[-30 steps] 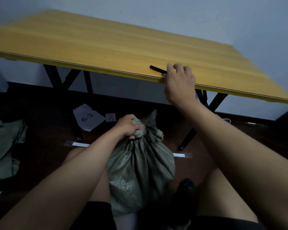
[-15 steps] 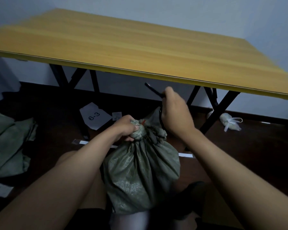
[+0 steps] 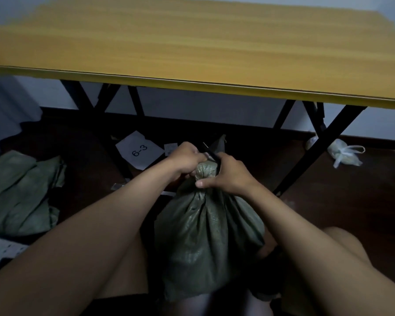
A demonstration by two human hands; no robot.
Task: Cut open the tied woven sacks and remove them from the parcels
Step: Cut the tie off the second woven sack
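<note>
A grey-green tied woven sack point(image 3: 205, 236) stands on the floor between my knees, its neck gathered into a knot at the top. My left hand point(image 3: 186, 161) is closed around the left side of that knot. My right hand point(image 3: 229, 176) grips a thin black cutter point(image 3: 211, 153), whose dark blade pokes up between both hands against the knot. The parcel inside the sack is hidden.
A yellow folding table point(image 3: 192, 51) with black legs point(image 3: 322, 144) stands just ahead. Emptied green sacks point(image 3: 21, 192) lie on the floor at left. A paper marked 6-3 point(image 3: 139, 150) lies under the table, and a small white tied bag point(image 3: 342, 153) lies at right.
My right hand picked the black cutter off the table edge and brought it down to the sack's knot. My left hand kept its hold on the knot.
</note>
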